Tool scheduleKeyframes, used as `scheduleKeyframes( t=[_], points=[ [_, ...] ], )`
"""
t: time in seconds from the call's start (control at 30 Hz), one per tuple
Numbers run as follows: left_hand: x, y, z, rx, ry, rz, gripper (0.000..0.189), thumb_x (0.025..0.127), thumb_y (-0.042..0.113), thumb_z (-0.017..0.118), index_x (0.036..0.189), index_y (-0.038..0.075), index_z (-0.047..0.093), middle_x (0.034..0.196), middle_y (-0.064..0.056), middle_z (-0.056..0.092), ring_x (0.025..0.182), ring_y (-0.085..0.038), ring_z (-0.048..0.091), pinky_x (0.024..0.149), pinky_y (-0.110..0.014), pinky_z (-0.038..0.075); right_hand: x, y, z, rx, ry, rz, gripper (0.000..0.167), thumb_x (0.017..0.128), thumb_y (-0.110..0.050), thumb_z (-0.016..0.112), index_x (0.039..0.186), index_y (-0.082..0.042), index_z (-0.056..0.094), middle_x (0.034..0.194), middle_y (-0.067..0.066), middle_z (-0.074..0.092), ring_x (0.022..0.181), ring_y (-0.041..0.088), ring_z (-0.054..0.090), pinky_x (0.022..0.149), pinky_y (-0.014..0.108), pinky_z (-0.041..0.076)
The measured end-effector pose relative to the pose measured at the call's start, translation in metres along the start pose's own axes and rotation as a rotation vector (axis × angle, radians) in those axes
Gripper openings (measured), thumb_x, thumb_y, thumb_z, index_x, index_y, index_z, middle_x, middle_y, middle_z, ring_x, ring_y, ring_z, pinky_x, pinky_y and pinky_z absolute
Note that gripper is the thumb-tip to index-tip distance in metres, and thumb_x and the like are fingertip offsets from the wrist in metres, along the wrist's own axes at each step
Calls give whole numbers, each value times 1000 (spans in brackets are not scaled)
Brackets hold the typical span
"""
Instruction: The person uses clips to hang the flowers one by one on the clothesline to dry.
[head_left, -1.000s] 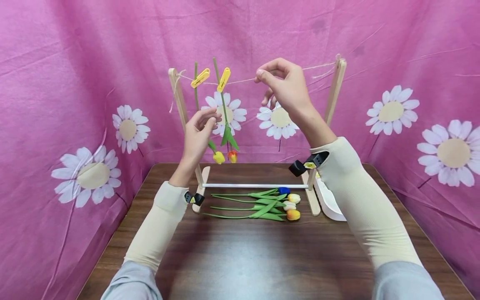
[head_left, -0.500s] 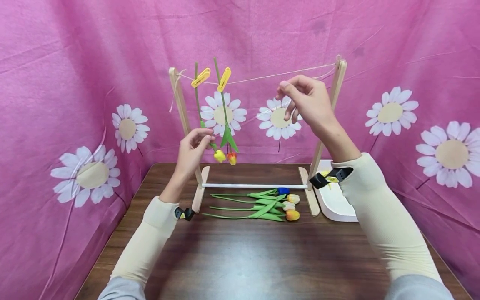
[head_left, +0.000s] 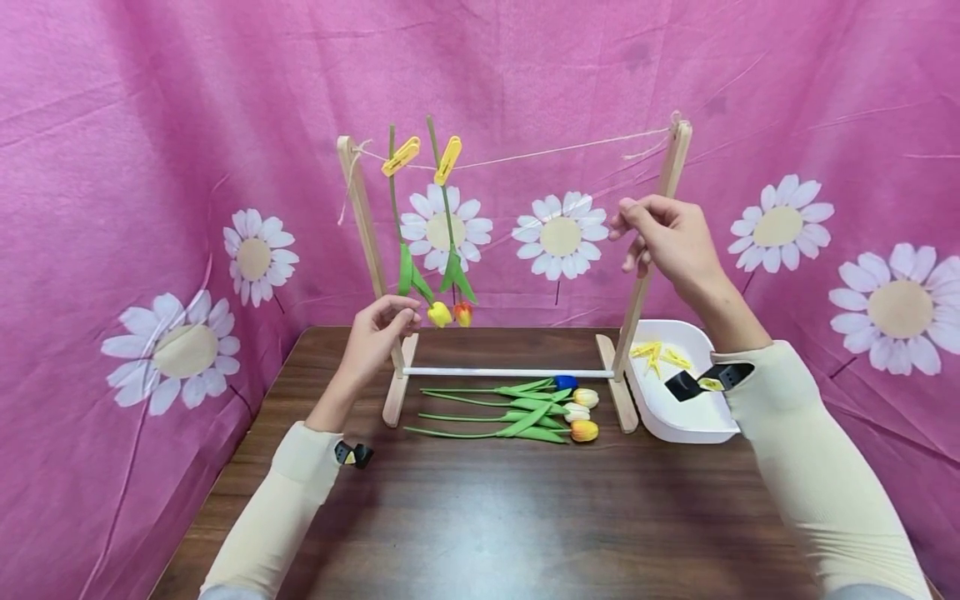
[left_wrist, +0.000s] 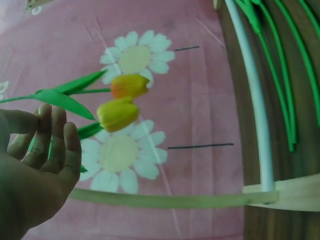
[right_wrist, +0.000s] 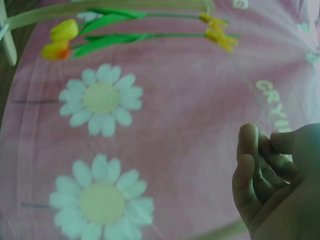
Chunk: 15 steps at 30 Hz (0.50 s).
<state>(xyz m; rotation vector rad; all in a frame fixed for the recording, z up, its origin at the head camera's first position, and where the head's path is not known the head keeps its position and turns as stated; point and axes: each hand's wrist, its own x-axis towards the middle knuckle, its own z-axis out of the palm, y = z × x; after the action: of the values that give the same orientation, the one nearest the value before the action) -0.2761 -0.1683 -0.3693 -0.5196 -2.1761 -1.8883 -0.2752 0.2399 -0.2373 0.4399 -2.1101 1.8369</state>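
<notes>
Two artificial tulips hang upside down from a string (head_left: 555,152), a yellow tulip (head_left: 439,314) and a red-orange tulip (head_left: 463,314). A yellow clothespin (head_left: 401,157) grips the yellow one's stem; another clothespin (head_left: 447,160) grips the other stem. My left hand (head_left: 375,337) is just left of the yellow bloom, fingers loosely bent, holding nothing. In the left wrist view its fingers overlap the green leaves, apart from the blooms. My right hand (head_left: 675,242) hovers before the right wooden post (head_left: 670,167), loosely curled around nothing.
Several tulips (head_left: 585,430) lie on the brown table (head_left: 480,517) below the rack's white crossbar (head_left: 510,372). A white tray (head_left: 678,429) with several yellow clothespins (head_left: 647,350) stands right of the rack. Pink cloth printed with daisies surrounds the table.
My right hand has let go of the string and moved right and down towards the tray side. My left hand has dropped down and left, away from the hanging stems.
</notes>
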Motion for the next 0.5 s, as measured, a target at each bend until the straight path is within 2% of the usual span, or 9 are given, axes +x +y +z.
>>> scheduleKeyframes(
  t=[0.17, 0.3, 0.37, 0.5],
  points=[
    [-6, -12, -5, 52, -14, -32, 24, 106, 8, 65, 123, -8, 69, 95, -4, 76, 85, -8, 73, 76, -20, 59, -7, 16, -23, -12, 16, 29, 28, 104, -29, 70, 98, -2, 76, 79, -1, 78, 45, 13, 65, 41, 23, 49],
    [-9, -21, -9, 109, -48, -64, 24, 104, 10, 70, 122, -6, 70, 98, -10, 75, 86, -10, 70, 74, -19, 56, -13, 28, -40, -146, 34, 88, 26, 107, -31, 67, 100, -7, 77, 80, -7, 78, 48, 11, 65, 43, 24, 51],
    [-10, -26, -10, 140, -63, -79, 23, 103, 10, 71, 120, -5, 71, 101, -21, 73, 85, -10, 69, 72, -19, 54, -16, 36, -49, -220, 38, 126, 25, 108, -32, 65, 100, -12, 76, 81, -11, 78, 50, 10, 66, 45, 25, 52],
    [-13, -33, -12, 202, -111, -101, 18, 102, 8, 70, 115, -4, 72, 105, -26, 73, 82, -7, 65, 71, -20, 51, -17, 52, -66, -321, 16, 182, 26, 110, -30, 61, 106, -8, 74, 82, -17, 76, 54, 9, 68, 49, 27, 56]
  ],
)
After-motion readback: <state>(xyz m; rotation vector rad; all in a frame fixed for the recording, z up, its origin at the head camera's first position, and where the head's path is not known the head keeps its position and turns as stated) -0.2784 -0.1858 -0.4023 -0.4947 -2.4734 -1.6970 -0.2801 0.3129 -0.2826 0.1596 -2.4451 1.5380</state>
